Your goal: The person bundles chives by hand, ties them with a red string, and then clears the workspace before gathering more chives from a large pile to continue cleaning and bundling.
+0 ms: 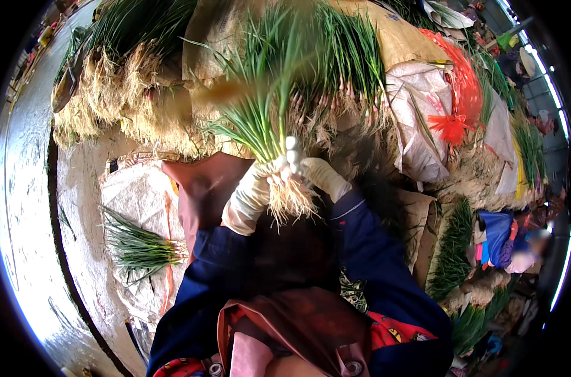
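Observation:
I hold a bunch of green onions (270, 107) upright in front of me, green leaves fanning upward and pale roots (292, 198) hanging below my fingers. My left hand (251, 191), in a whitish glove, wraps the stalks just above the roots. My right hand (314, 169), also gloved, grips the same bunch from the right side, thumb up against the stalks. Both forearms wear dark blue sleeves (386, 264). A reddish-brown apron (298, 327) covers my lap.
Piles of rooted green onions (128, 81) lie at the back left and behind the bunch. A small bundle (138, 248) rests on a white woven sack (141, 195) at left. Sacks and orange netting (455, 94) sit at right, where another person (509, 242) crouches.

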